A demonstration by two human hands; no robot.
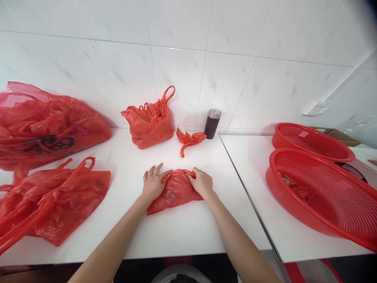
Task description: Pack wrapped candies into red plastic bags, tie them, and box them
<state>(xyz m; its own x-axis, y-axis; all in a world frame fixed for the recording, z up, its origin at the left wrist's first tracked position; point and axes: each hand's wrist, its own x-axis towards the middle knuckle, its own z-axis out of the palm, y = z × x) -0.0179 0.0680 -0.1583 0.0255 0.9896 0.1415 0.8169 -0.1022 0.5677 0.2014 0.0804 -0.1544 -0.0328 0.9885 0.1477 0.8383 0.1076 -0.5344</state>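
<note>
A red plastic bag (178, 192) lies on the white table (188, 232) in front of me. My left hand (154, 182) pinches its upper left edge between thumb and forefinger, the other fingers spread out. With curled fingers, my right hand (201, 181) grips the upper right edge of the same bag. What the bag contains cannot be made out through the plastic. Just beyond my hands lies a small crumpled red bag (191, 138). A fuller red bag (153, 125) with one loop handle standing up rests against the wall.
At the left are a large stuffed red bag (53, 125) and a knotted red bag (67, 196). A dark tumbler (212, 125) stands by the tiled wall. On the right table sit a red mesh basket (347, 196) holding small red packets and another red basket (312, 143) behind it.
</note>
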